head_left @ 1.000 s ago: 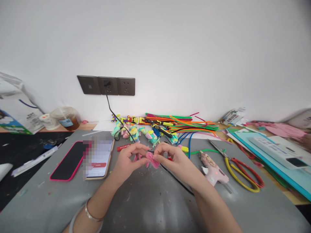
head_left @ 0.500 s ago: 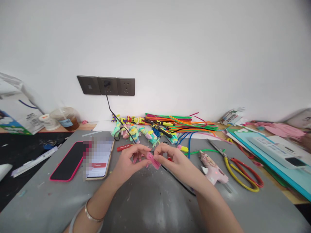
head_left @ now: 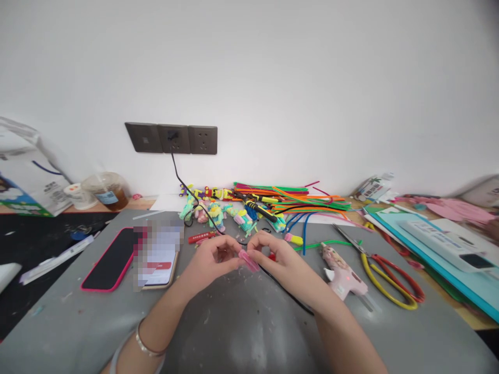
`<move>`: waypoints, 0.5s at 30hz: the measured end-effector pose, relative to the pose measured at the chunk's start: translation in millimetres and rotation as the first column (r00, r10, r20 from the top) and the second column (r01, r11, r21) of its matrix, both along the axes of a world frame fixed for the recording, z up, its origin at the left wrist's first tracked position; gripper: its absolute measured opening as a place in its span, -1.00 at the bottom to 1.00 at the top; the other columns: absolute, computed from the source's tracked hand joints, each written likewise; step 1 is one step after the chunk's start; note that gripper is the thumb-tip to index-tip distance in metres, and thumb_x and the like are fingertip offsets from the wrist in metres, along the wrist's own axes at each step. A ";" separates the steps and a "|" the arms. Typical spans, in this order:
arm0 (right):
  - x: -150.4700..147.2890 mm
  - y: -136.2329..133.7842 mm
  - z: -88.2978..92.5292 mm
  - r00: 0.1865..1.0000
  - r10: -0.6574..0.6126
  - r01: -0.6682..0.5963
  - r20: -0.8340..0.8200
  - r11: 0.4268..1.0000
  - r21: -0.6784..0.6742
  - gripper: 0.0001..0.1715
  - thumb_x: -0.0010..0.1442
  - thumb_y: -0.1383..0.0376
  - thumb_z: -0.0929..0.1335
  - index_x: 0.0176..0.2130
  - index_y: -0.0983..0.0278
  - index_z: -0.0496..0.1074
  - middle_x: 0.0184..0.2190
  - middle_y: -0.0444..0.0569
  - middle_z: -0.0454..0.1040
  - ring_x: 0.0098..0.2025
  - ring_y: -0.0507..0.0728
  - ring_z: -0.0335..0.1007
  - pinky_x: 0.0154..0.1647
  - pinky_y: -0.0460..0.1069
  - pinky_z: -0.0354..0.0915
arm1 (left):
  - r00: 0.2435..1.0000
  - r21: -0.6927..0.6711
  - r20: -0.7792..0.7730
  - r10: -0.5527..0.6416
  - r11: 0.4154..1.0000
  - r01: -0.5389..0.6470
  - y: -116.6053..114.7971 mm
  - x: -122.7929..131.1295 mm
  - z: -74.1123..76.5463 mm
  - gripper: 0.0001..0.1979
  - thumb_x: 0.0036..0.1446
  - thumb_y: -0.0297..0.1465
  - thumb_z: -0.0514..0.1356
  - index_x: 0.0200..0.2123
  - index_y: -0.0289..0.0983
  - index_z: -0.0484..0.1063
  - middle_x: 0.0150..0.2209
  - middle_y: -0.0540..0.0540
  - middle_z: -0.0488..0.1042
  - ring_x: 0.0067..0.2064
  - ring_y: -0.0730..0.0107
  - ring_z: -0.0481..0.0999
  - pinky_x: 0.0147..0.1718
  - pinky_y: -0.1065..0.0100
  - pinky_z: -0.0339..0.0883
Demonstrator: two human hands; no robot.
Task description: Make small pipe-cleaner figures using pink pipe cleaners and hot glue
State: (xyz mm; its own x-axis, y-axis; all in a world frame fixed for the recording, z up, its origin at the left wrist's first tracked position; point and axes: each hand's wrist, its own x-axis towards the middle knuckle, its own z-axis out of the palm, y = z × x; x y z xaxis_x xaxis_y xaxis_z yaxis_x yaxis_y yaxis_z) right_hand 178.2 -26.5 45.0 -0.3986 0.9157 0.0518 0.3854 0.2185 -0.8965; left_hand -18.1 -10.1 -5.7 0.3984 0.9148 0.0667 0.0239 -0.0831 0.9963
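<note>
A small bent pink pipe cleaner [head_left: 249, 261] is held above the grey mat, its strands lying close together and pointing down to the right. The thumb and index finger of my left hand [head_left: 216, 258] pinch its left end. From the other side, my right hand [head_left: 276, 254] grips it between thumb and index finger, so both hands' fingertips nearly meet. My left hand's other fingers curl behind and are partly hidden. Just beyond the hands lie a red tube-like piece [head_left: 200, 237] and several pastel pipe cleaner figures [head_left: 216, 214].
Bundled pipe cleaners [head_left: 292, 195] and black-yellow pliers [head_left: 262, 209] lie along the wall. To the right are a pink glue gun [head_left: 345, 278] and scissors [head_left: 384, 275]. Two phones [head_left: 113, 259] lie left, near a drink cup [head_left: 109, 195]. A black cord [head_left: 286, 292] runs beneath my right hand.
The pink pipe cleaner has turned a little, and its strands now look narrower and closer together. My left fingers have shifted slightly along it; both hands stay in about the same place.
</note>
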 end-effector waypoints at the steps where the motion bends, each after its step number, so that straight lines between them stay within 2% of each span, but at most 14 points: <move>1: -0.8 -0.1 0.5 1.000 -0.009 0.009 -0.005 1.000 0.002 -0.73 0.33 0.20 0.31 -0.39 0.24 0.37 -0.37 -0.11 0.39 -0.26 0.12 0.32 -0.16 -0.02 0.22 | 1.000 -0.003 0.010 0.004 1.000 -0.004 0.0 0.1 0.1 -0.72 0.06 -0.23 0.38 -0.28 -0.32 0.51 -0.37 -0.04 0.48 -0.38 0.42 0.41 -0.39 0.41 0.25; 5: -4.2 -0.1 3.2 0.999 -0.035 0.036 -0.032 0.999 0.011 -0.74 0.29 0.21 0.34 -0.43 0.24 0.36 -0.42 -0.12 0.38 -0.31 0.11 0.33 -0.22 -0.03 0.22 | 1.000 0.029 -0.010 0.008 1.000 -0.008 -0.7 -0.3 1.6 -0.71 0.08 -0.25 0.37 -0.19 -0.30 0.52 -0.29 -0.08 0.53 -0.35 0.40 0.42 -0.36 0.40 0.25; 11: -4.9 1.2 2.0 0.995 -0.088 0.091 -0.036 0.992 0.087 -0.77 0.27 0.21 0.33 -0.41 0.24 0.37 -0.44 -0.12 0.39 -0.34 0.10 0.33 -0.27 -0.03 0.24 | 0.999 0.058 -0.032 0.007 0.998 -0.005 -2.3 -0.2 2.2 -0.82 0.11 -0.30 0.33 -0.31 -0.30 0.51 -0.40 -0.01 0.46 -0.41 0.44 0.37 -0.42 0.43 0.21; 15: 3.7 4.0 -1.1 0.974 -0.200 0.214 -0.111 0.968 0.133 -0.73 0.33 0.16 0.25 -0.28 0.24 0.44 -0.35 -0.04 0.48 -0.30 0.13 0.37 -0.27 -0.02 0.28 | 1.000 0.035 0.004 0.007 0.999 -0.007 -4.4 0.3 5.2 -0.81 0.11 -0.30 0.33 -0.33 -0.30 0.47 -0.41 -0.02 0.46 -0.40 0.43 0.41 -0.41 0.42 0.24</move>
State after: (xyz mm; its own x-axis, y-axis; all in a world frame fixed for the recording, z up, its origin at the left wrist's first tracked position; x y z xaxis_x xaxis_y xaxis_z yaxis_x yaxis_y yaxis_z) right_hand 181.9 -22.4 43.8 -0.1882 0.9578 0.2171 0.3498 0.2719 -0.8965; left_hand -17.8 -14.5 -0.5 0.3918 0.9145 0.1008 0.0203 -0.1182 0.9928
